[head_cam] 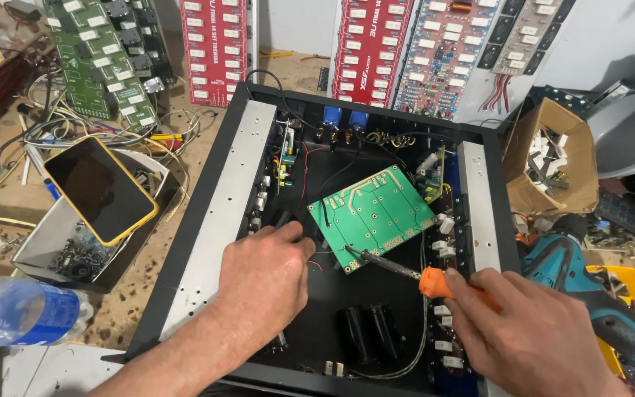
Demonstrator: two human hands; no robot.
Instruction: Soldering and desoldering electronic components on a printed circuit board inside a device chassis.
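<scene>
A green rectangular circuit board (373,215) lies tilted inside an open black metal chassis (207,213), roughly at the middle of the box and nearer its back wall, solder side up with pale traces showing. A soldering iron with an orange handle and a dark metal shaft (398,270) meets the board at its front edge; the tip touches or sits just at that edge, and the long axis runs from the tip down and to the right toward the front right corner of the chassis.

The right hand (531,331) holds the iron, its fingers (472,283) wrapped shut around the orange handle, so the board lies up and to the left of this hand, along the line of the shaft. The left hand (262,279) rests inside the chassis just left of the board's front corner, knuckles up; its fingers curl down toward the floor of the box, and whether they grip anything is hidden. It is the nearer hand to the board.

Two black cylindrical capacitors (367,332) lie near the front wall, between the hands. Outside, a phone in a yellow case (101,190) rests on a white tray at the left, and a teal cordless drill (589,294) lies on the worktop at the right.
</scene>
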